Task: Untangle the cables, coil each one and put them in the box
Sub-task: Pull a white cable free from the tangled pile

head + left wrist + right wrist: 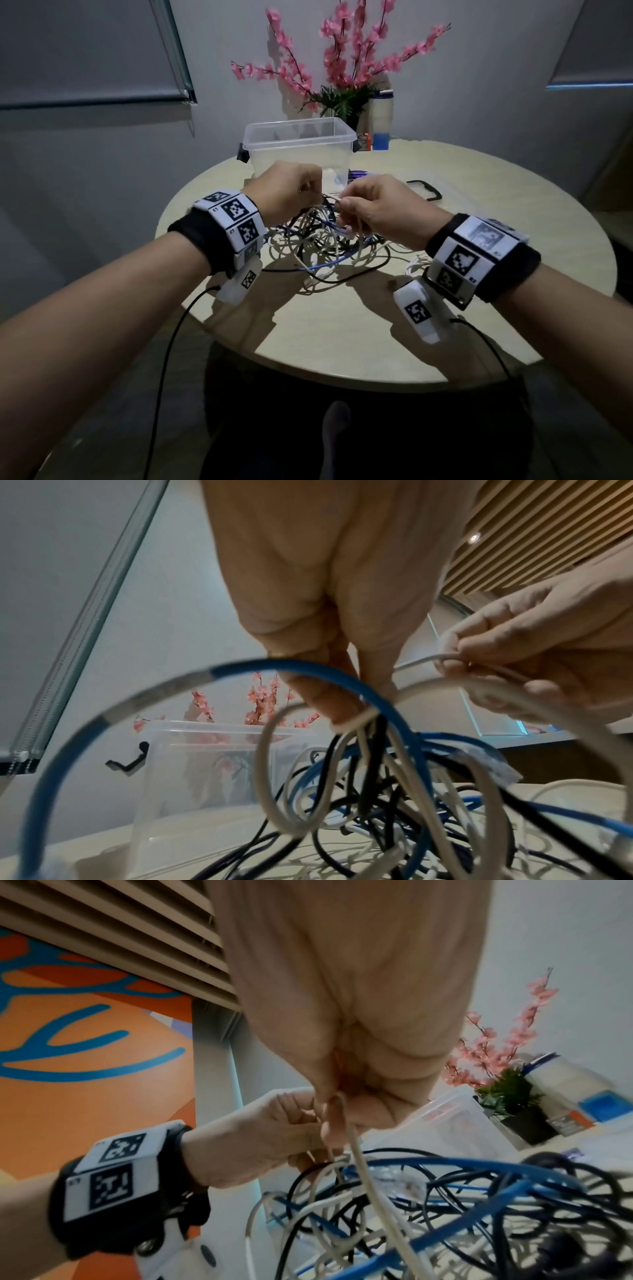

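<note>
Item: tangle of cables (325, 246), white, blue and black, heaped mid-tabletop (342, 325) just in front of the clear box (298, 144). My left hand (287, 192) has fingers curled, pinching a white cable (330, 198) above the heap. My right hand (376, 209) pinches the same strand. Pink flowers (346, 58) stand behind the box.

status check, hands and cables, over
Left hand and right hand both pinch a white cable above the tangle. Clear box holds no coils. Nothing separated yet.
</note>
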### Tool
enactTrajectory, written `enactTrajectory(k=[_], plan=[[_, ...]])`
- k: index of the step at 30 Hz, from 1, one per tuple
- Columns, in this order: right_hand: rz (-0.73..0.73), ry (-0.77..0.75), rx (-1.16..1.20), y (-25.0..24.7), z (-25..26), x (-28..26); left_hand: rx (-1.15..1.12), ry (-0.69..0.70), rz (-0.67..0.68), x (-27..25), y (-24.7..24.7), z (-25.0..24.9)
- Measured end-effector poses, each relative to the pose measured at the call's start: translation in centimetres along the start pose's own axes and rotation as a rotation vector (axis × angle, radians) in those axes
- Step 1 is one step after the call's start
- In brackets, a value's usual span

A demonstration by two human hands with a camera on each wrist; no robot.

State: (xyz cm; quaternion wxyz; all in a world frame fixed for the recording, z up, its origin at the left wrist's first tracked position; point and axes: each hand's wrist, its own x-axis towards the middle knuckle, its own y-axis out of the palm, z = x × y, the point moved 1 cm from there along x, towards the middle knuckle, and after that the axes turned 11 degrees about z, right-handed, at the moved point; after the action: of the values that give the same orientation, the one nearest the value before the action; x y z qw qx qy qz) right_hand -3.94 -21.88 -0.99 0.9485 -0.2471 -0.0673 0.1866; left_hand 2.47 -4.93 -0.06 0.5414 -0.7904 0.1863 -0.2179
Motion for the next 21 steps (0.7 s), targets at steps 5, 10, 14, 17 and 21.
enactTrajectory(k=[5,10,14,17,21], plan=[[-0.044,-0.013,0.21,-0.1,0.0,0.3,0.078,-0.162,0.116,-1.2,0.4,-0.2],[-0.09,-0.125,0.306,-0.9,0.9,0.3,0.166,-0.25,0.262,-1.3,1.2,-0.5],[-0.136,-0.224,0.362,-2.3,1.5,-0.3,0.238,-0.316,0.24,-1.2,1.0,-0.4],[-0.174,-0.297,0.465,-3.9,2.0,-0.9,0.255,-0.39,0.246,-1.3,1.2,0.5],[-0.207,-0.364,0.547,-5.1,2.4,-1.4,0.22,-0.475,0.244,-1.3,1.4,0.9]])
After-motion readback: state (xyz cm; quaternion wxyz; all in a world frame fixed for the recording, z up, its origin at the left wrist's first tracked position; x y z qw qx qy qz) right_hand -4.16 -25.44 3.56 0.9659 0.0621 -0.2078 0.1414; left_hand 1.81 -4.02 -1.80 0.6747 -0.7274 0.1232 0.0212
